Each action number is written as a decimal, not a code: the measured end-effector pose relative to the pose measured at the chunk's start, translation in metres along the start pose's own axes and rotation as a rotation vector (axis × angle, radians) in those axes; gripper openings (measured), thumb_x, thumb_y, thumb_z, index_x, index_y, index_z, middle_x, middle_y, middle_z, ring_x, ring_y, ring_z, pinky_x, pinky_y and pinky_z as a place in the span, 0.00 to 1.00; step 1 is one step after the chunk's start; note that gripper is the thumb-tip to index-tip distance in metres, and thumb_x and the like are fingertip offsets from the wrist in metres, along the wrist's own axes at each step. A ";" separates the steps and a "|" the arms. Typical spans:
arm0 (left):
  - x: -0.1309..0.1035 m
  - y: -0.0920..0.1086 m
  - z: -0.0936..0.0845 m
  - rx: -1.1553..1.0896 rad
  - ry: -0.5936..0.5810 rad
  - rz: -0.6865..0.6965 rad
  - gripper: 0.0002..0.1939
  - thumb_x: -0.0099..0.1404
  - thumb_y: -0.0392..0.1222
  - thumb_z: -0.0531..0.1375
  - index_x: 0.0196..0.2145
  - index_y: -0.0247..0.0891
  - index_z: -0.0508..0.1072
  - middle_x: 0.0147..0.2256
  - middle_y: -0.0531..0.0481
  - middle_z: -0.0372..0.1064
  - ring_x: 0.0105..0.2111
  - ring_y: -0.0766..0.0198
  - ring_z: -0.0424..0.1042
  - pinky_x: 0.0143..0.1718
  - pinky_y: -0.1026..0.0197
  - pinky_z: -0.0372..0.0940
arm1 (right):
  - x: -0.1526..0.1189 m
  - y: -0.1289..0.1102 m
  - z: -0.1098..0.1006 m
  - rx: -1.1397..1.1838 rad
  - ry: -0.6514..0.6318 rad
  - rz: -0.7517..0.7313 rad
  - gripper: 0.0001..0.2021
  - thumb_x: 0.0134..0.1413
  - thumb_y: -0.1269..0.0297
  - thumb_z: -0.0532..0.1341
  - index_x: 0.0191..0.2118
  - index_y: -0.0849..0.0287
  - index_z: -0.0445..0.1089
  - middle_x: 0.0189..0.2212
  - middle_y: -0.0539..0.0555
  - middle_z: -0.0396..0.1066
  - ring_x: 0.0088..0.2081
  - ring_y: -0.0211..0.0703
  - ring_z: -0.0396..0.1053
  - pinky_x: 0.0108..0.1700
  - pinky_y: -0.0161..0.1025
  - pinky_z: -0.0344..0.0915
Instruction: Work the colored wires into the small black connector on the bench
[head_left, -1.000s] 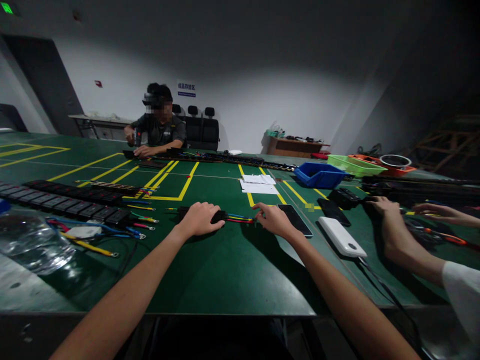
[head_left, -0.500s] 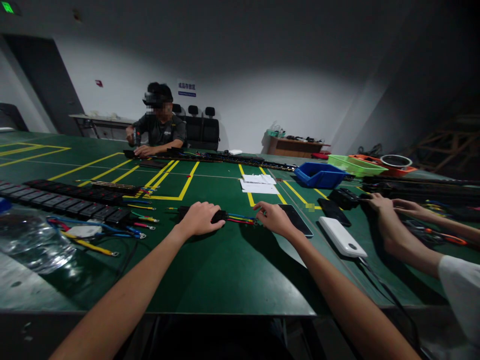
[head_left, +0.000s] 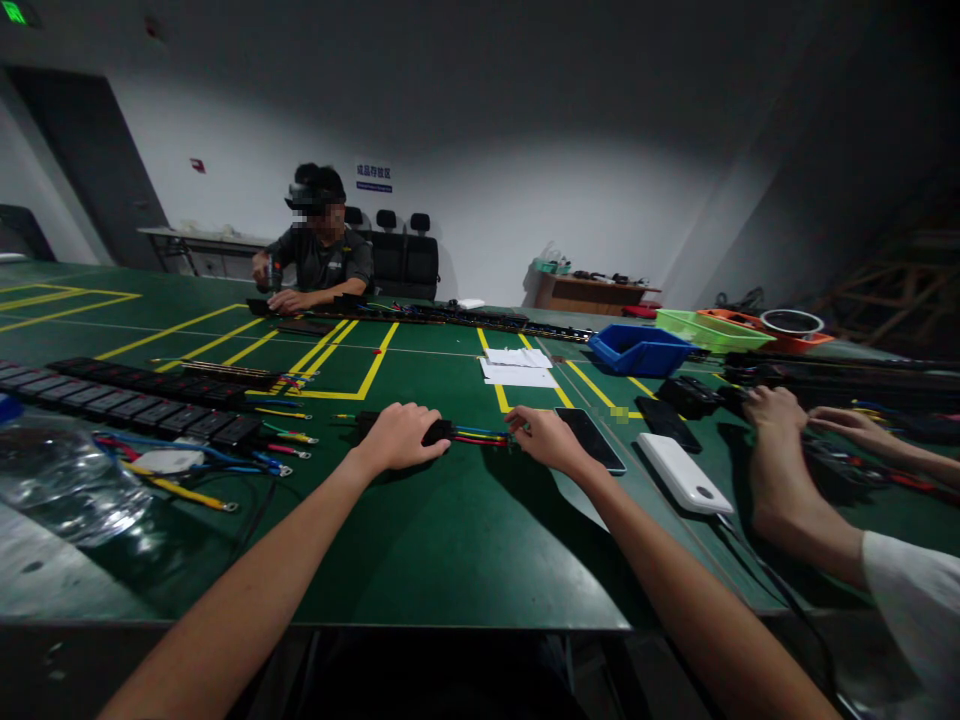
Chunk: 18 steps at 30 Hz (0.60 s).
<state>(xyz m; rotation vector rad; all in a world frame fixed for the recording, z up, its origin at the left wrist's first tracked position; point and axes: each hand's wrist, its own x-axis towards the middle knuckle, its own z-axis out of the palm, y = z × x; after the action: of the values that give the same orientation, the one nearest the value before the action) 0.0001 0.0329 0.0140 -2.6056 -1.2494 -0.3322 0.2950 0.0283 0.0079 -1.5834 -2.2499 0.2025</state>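
My left hand (head_left: 403, 437) is closed over a black module (head_left: 436, 432) lying on the green table (head_left: 450, 540). Coloured wires (head_left: 480, 437) in blue, yellow and red run from the module's right end. At their tips my right hand (head_left: 544, 437) has its fingers curled round the wire ends, its wrist resting beside a dark phone (head_left: 594, 440). A short yellow-green lead (head_left: 343, 417) sticks out at the module's left.
Black modules with wires (head_left: 150, 410) and a clear bottle (head_left: 67, 485) lie at left. To the right are a white power bank (head_left: 684, 473), a blue bin (head_left: 639, 350) and another person's hands (head_left: 776, 410). Papers (head_left: 519, 367) lie ahead. A person (head_left: 322, 250) sits opposite.
The hands of the person at right have shifted, with that forearm nearer to the power bank. My own hands have hardly moved.
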 end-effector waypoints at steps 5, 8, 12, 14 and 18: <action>0.000 0.000 0.000 -0.012 -0.003 0.000 0.24 0.69 0.61 0.52 0.45 0.39 0.74 0.39 0.43 0.76 0.39 0.53 0.73 0.39 0.54 0.62 | 0.002 0.007 0.005 -0.009 -0.036 -0.021 0.16 0.57 0.71 0.58 0.49 0.53 0.74 0.43 0.50 0.79 0.42 0.42 0.75 0.39 0.33 0.63; -0.001 0.000 0.000 -0.007 -0.003 0.000 0.24 0.69 0.61 0.52 0.45 0.39 0.74 0.39 0.44 0.76 0.38 0.54 0.73 0.39 0.55 0.62 | 0.002 0.008 0.005 0.014 -0.056 -0.029 0.16 0.56 0.71 0.58 0.49 0.53 0.74 0.43 0.50 0.79 0.42 0.42 0.75 0.40 0.33 0.64; -0.001 0.000 -0.001 -0.003 0.001 0.003 0.24 0.69 0.61 0.52 0.45 0.39 0.74 0.39 0.44 0.76 0.38 0.53 0.73 0.38 0.55 0.62 | 0.000 0.005 0.003 0.018 -0.070 -0.060 0.14 0.56 0.70 0.60 0.47 0.53 0.75 0.42 0.50 0.79 0.40 0.41 0.74 0.36 0.33 0.62; -0.001 0.000 -0.001 -0.010 -0.002 0.003 0.24 0.69 0.61 0.52 0.45 0.38 0.74 0.39 0.43 0.76 0.38 0.53 0.73 0.38 0.54 0.62 | -0.001 0.004 0.002 0.002 -0.075 -0.073 0.11 0.56 0.69 0.60 0.43 0.54 0.76 0.40 0.50 0.78 0.38 0.41 0.74 0.34 0.32 0.60; 0.000 0.000 -0.001 -0.021 -0.001 0.000 0.24 0.69 0.62 0.53 0.45 0.39 0.74 0.38 0.43 0.76 0.38 0.52 0.74 0.38 0.54 0.63 | -0.002 0.003 0.000 -0.049 -0.097 -0.058 0.07 0.56 0.67 0.62 0.39 0.54 0.76 0.38 0.50 0.78 0.38 0.41 0.73 0.33 0.32 0.59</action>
<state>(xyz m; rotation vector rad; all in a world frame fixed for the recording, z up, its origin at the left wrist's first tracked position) -0.0002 0.0326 0.0150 -2.6237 -1.2525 -0.3451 0.2978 0.0279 0.0065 -1.5611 -2.3888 0.2141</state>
